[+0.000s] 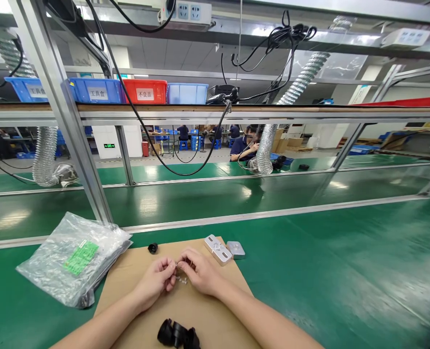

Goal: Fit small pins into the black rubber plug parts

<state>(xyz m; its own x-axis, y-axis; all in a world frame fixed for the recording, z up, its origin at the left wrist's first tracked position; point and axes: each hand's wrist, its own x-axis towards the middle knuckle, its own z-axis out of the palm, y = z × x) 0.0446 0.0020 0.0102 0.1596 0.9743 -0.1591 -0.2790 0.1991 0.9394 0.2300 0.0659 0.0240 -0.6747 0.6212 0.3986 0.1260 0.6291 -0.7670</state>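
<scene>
My left hand (160,278) and my right hand (197,271) meet over a brown cardboard sheet (215,317), each closed in a pinch. Whatever sits between the fingertips is too small to make out. Just below them lie several small white pieces (183,280). A silver metal block with slots (218,249) rests beyond my right hand, beside a smaller silver block (236,249). One small black round part (153,248) stands past my left hand. Near the lower edge are several black plastic parts (178,334), partly cut off by the frame.
A clear plastic bag with a green label (80,257) overlaps the cardboard's left side on the green bench (327,271). A metal post (69,121) rises behind it. Blue bins (97,90) and a red bin (145,91) line the shelf. A person (244,145) sits across the benches.
</scene>
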